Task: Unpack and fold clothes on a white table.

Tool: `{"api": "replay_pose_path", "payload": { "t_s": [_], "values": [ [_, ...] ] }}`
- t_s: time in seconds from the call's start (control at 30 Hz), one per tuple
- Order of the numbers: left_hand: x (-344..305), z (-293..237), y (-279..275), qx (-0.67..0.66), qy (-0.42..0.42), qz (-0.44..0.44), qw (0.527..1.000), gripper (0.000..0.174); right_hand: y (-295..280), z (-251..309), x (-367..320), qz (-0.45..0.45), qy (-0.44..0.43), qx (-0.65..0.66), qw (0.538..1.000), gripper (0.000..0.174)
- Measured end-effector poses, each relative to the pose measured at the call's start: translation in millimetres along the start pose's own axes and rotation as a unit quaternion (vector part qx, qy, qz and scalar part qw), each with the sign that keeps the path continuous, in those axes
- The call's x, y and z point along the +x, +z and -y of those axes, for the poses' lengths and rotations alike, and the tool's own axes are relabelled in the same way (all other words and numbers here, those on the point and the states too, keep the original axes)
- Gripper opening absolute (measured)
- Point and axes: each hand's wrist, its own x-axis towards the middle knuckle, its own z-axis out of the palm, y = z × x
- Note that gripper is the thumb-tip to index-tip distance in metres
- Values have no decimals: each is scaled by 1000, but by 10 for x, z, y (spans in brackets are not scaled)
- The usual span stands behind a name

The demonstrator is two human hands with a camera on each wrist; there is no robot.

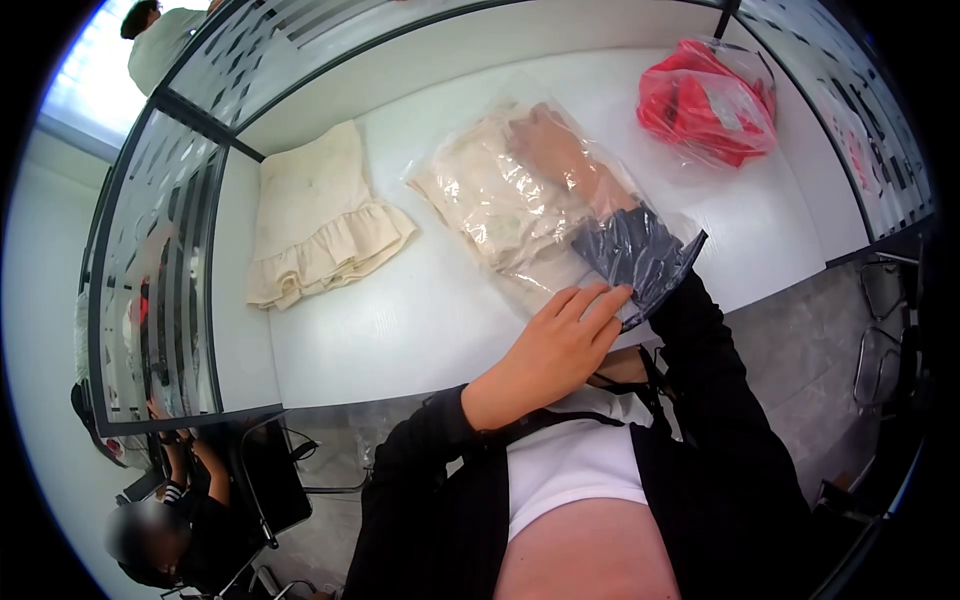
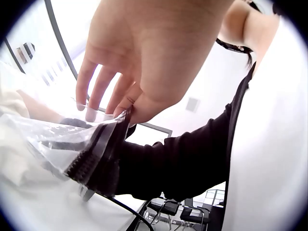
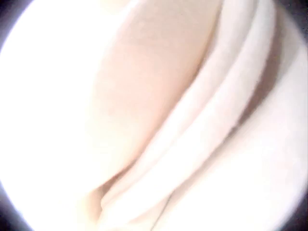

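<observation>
A clear plastic bag [image 1: 480, 250] with a folded cream garment [image 1: 460, 180] inside lies on the white table. My right hand [image 1: 555, 150] is inside this bag, over the garment's upper part; glare and plastic obscure its fingers. The dark sleeve [image 1: 630, 250] also runs in through the bag's opening. At that opening, my left hand [image 1: 555, 350] pinches the bag's edge between thumb and finger, as the left wrist view shows beside the zip strip [image 2: 96, 163]. The washed-out right wrist view has pale cloth folds [image 3: 192, 125] beside skin.
A cream ruffled garment [image 1: 320, 220] lies at the table's left. At the back right sits a red item in clear plastic [image 1: 705, 100]. Low walls with dark-framed grille panels [image 1: 165, 280] border the table [image 1: 340, 350]. One person [image 1: 165, 50] is beyond the back left, another [image 1: 190, 530] at lower left.
</observation>
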Motion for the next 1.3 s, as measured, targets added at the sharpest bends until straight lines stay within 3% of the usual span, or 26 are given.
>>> {"api": "replay_pose_path", "payload": {
  "t_s": [0.1, 0.2, 0.3, 0.4, 0.43, 0.53, 0.6, 0.67, 0.73, 0.77, 0.87, 0.9, 0.97, 1.03, 1.07, 1.13, 1.2, 1.3],
  "values": [
    [6, 2, 13, 2, 2, 9, 1000, 11, -227, 326, -2, -40, -92, -92, 991, 30],
    [11, -15, -1, -12, -5, 6, 1000, 11, -441, 491, -50, 36, -36, -127, 991, 35],
    [16, -32, -83, -5, -5, 6, 1000, 12, -292, 360, 0, 56, 43, -169, 983, 44],
    [-8, -35, -192, 24, -9, 1, 1000, 11, 42, 204, 42, -105, 113, -222, 963, 48],
    [-8, -25, -210, 37, -8, -3, 999, 10, 51, 196, 51, -68, 118, -238, 962, 48],
    [-54, -30, -196, 19, -42, 5, 999, 10, -5, 175, 165, 82, 84, -245, 962, 46],
    [-75, 16, -128, 40, -49, 18, 998, 10, 171, 193, 90, -91, -118, -250, 957, 46],
    [-94, 41, -94, 54, -47, 32, 997, 10, 99, 420, -43, -76, -178, -192, 962, 48],
    [-98, 43, -79, 63, -37, 39, 997, 10, -320, 820, -165, 125, -97, -81, 984, 51],
    [-88, 28, -89, 74, -35, 42, 996, 10, -214, 827, -253, 111, -92, -155, 977, 57],
    [-106, 20, -95, 54, -47, 31, 997, 10, -176, 836, -255, 174, -61, -177, 967, 60],
    [-128, 47, -69, 75, -57, 19, 995, 8, -1, 658, -347, 111, -114, -151, 976, 61],
    [-140, 48, -96, 102, -57, 3, 993, 9, 129, 546, -494, 23, -216, -255, 942, 60],
    [-166, 32, -109, 114, -62, -8, 991, 10, -18, 592, -639, -3, -255, -241, 936, 59],
    [-177, 22, -105, 113, -67, -14, 991, 11, -181, 591, -729, 14, -246, -179, 952, 58],
    [-181, 31, -97, 114, -74, -29, 990, 13, -775, 960, -817, 189, -79, -119, 971, 56],
    [-214, 38, -89, 59, -83, -2, 995, 18, -585, 817, -1145, 35, -148, -124, 980, 50],
    [-260, 160, -197, -106, -96, 55, 988, 30, -751, 689, -1241, 93, -191, -42, 976, 51]
  ]
}}
